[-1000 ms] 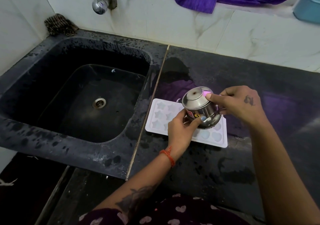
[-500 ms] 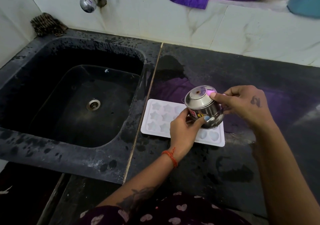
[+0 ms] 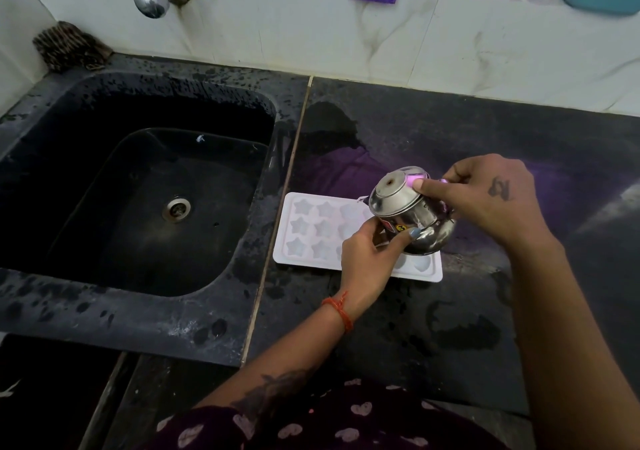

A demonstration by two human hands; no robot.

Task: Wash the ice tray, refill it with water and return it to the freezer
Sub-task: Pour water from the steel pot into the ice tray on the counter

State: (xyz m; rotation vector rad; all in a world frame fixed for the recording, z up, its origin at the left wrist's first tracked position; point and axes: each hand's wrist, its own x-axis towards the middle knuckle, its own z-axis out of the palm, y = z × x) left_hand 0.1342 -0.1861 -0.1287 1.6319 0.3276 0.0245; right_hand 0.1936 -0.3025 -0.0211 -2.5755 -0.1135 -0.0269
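Both your hands, left hand (image 3: pixel 367 259) and right hand (image 3: pixel 485 200), clamp the tipped steel pot (image 3: pixel 408 214) above the ice tray (image 3: pixel 304 238); that tray's probably light, floppy once filled, so lift both ends.

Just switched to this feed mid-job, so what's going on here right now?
A person holds a steel pot with both hands, tipped over on its side above a white ice tray. The tray lies flat on the dark counter, just right of the sink. The left hand grips the pot from below; the right hand grips it from the right. It looks like the tray is being refilled, though no water stream is visible.
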